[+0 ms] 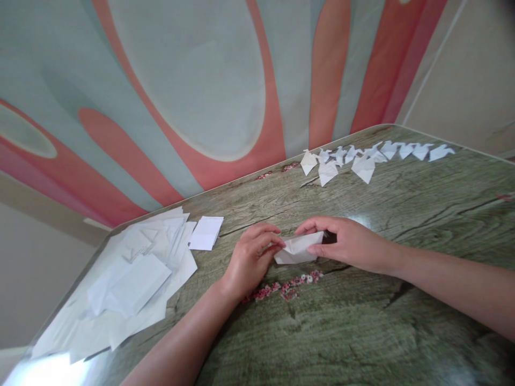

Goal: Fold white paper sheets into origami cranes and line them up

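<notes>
Between my two hands is a folded piece of white paper (pixel 298 250), held just over the wood-patterned table (pixel 322 332). My left hand (pixel 254 257) pinches its left end, with thumb and fingers closed on the edge. At the right end, my right hand (pixel 341 244) grips the paper between the thumb in front and the fingers behind. The paper has a long, low shape with a crease near its middle. My right fingertips are partly hidden behind it.
Loose white sheets (pixel 132 289) lie piled on the left, with a small folded paper (pixel 206 233) beside them. Several folded paper birds (pixel 364 166) stand along the far right edge. A patterned wall (pixel 193 80) rises behind the table. Pink flower prints (pixel 289 289) mark the tabletop.
</notes>
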Tool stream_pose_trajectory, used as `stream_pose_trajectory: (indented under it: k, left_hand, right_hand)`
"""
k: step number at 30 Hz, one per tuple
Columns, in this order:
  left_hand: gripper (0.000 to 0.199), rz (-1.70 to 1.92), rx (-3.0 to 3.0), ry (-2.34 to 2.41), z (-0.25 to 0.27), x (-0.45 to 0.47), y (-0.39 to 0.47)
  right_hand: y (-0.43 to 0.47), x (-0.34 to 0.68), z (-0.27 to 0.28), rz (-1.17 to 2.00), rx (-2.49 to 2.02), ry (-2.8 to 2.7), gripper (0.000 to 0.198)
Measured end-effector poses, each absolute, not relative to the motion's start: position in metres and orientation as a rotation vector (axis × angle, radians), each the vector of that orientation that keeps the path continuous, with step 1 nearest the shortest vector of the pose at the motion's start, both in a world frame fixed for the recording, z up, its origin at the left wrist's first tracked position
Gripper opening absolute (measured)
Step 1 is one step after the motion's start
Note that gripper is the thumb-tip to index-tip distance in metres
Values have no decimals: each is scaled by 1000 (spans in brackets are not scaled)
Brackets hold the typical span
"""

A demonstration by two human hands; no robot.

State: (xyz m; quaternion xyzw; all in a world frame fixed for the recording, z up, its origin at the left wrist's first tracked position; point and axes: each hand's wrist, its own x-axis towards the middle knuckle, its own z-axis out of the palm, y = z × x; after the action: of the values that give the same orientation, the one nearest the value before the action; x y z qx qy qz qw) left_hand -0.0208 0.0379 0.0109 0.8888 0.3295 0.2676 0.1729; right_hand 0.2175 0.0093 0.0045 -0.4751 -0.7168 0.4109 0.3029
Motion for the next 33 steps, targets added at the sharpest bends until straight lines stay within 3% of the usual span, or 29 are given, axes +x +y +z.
stream_pose_trajectory:
  k: [13, 25, 33]
  left_hand:
    - [39, 735, 2876, 1042, 21, -1, 2]
    - [24, 609, 2946, 1024, 18, -1, 5]
    - [18, 602, 2964, 995, 18, -2, 6]
  right_hand:
    - [4, 210, 0, 1102, -1241, -1757, 28]
    - [2, 208, -1, 1074, -1221, -1787, 30]
    - [4, 211, -5, 859, -1182, -1945, 19]
